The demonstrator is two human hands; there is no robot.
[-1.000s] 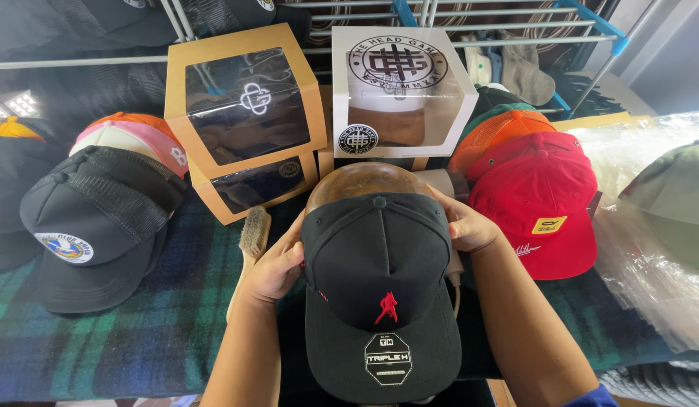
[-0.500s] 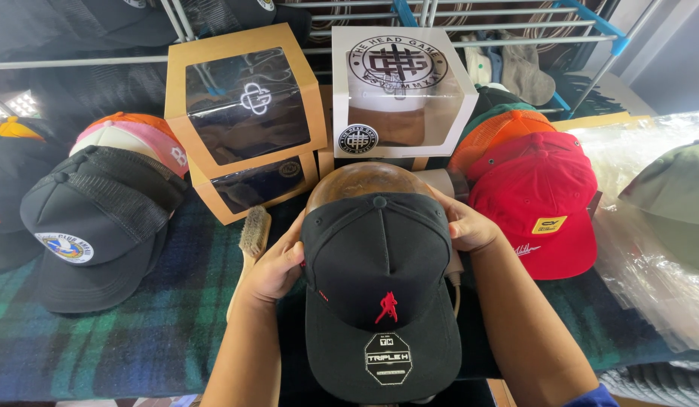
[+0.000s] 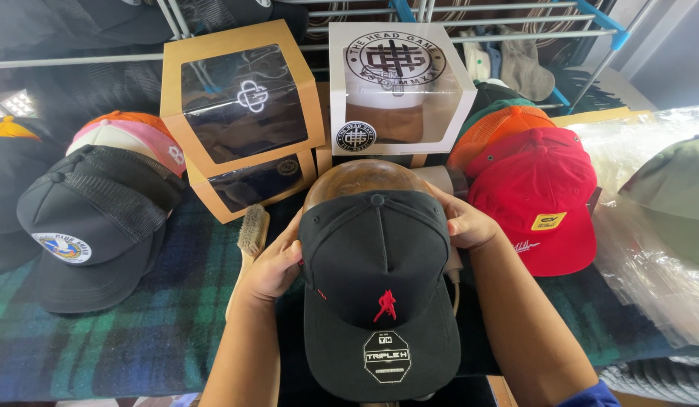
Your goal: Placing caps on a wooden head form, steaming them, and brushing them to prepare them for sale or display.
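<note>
Item: black cap point(image 3: 376, 290) on a wooden form point(image 3: 360, 179), centre of the blanket point(image 3: 153, 324).

We grip the cap's sides, left hand point(image 3: 274, 264) at its 9 o'clock, right hand point(image 3: 464, 224) at 2 o'clock, fingers curled on the fabric. We note a brush point(image 3: 251, 237) at 10 o'clock, a red cap point(image 3: 541, 196) at 2 and boxes point(image 3: 244, 98) at 12.

A cap shop stall: display boxes point(image 3: 244, 102), caps point(image 3: 541, 196) on plaid cloth point(image 3: 138, 332), racks.
</note>
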